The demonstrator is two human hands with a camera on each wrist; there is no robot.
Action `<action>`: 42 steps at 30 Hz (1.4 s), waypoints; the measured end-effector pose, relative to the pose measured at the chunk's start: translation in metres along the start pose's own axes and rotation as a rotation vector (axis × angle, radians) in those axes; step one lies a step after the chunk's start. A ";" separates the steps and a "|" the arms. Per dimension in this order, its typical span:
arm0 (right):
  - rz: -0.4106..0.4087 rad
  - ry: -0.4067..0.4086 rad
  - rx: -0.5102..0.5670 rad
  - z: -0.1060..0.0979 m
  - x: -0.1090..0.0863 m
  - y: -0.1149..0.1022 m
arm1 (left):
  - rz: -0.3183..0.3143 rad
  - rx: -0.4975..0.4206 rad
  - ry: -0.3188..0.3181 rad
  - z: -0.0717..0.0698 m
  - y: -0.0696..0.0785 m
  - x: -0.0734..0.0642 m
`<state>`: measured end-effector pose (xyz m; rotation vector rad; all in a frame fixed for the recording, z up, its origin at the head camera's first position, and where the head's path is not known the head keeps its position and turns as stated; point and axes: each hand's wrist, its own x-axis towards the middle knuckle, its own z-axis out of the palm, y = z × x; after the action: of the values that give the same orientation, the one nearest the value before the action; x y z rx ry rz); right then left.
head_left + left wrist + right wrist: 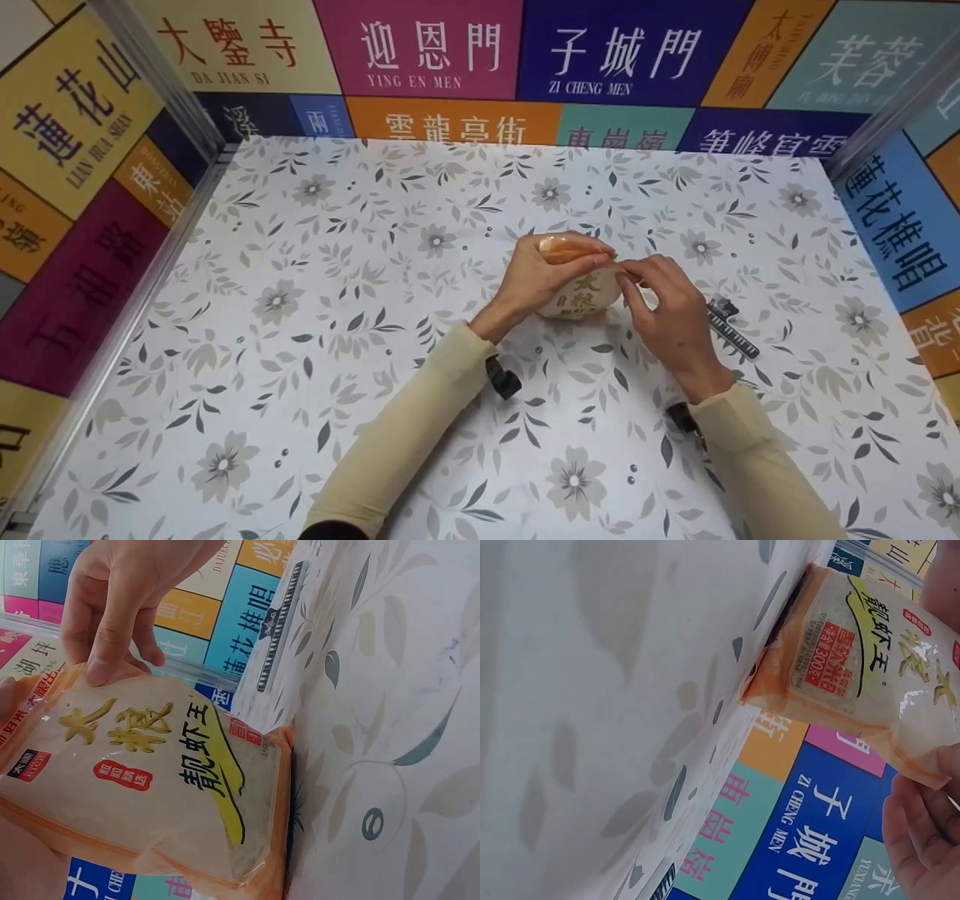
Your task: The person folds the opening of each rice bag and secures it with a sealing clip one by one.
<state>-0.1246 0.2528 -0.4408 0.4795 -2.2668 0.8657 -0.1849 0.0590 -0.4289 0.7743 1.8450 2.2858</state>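
A bag of rice stands on the table between both hands, in clear plastic with orange edges and gold and black lettering. The left hand holds it at the top, thumb on the near side, with the orange back of the bag showing behind. At the upper right corner the right hand pinches the plastic between thumb and fingertips. The left wrist view shows the front of the bag and the right hand at its top edge. Whether the top is torn cannot be told.
Just right of the right hand, a black strip with white piano-key stripes lies on the table. A white floral cloth covers the tabletop. Upright panels with coloured lettering border the back and both sides.
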 end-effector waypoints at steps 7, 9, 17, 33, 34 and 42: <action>-0.071 -0.022 -0.054 -0.001 0.001 0.003 | 0.004 0.016 -0.013 0.000 0.001 0.000; -0.098 -0.030 -0.077 -0.001 0.001 0.004 | 0.007 0.015 -0.024 0.000 0.002 0.001; -0.170 -0.045 -0.135 -0.003 0.002 0.006 | 0.037 0.022 -0.035 -0.001 0.002 0.000; -0.191 -0.087 -0.161 -0.007 0.001 0.007 | 0.026 0.014 -0.053 -0.001 0.001 -0.001; -0.174 -0.082 -0.146 -0.007 0.001 0.006 | 0.012 0.010 -0.049 -0.001 0.002 -0.001; 0.021 -0.047 0.137 -0.004 0.001 0.000 | -0.053 -0.026 0.003 0.003 0.003 -0.003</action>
<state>-0.1234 0.2557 -0.4377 0.5435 -2.2687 1.0346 -0.1803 0.0596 -0.4263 0.7103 1.8106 2.2751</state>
